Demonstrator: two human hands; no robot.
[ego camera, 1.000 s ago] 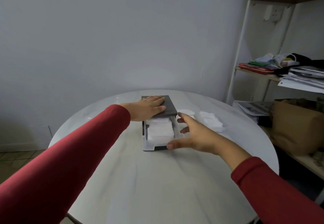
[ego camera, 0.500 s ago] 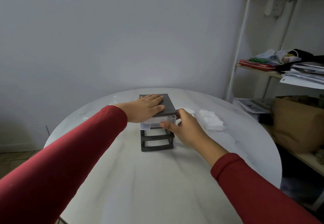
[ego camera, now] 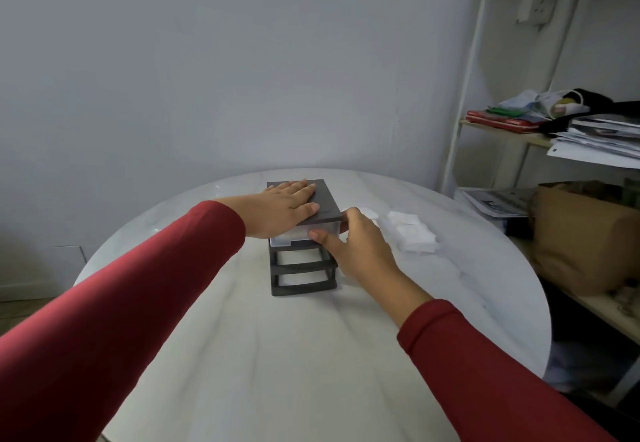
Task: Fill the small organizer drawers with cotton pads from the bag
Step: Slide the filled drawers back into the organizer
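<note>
Dark organizer (ego camera: 304,270) stands mid-table (ego camera: 277,355), clear top drawer (ego camera: 293,236) seated in its frame. Left hand (ego camera: 284,207) lies flat on its lid, fingers straight. Right hand (ego camera: 357,245) grips the drawer's front corner, thumb across. Cotton pads (ego camera: 412,234) heaped just beside.

Dark grey organizer (ego camera: 303,285), clear drawer (ego camera: 293,236), white cotton pads (ego camera: 412,234), pale marbled table (ego camera: 277,355), red sleeves (ego camera: 104,320).

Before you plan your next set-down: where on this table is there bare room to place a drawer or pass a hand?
Free: the wide near stretch of the table, from the organizer to the near rim; also the strip behind it toward the far rim. Crowded: right of the organizer, where the right hand grips its corner beside the cotton pads.
</note>
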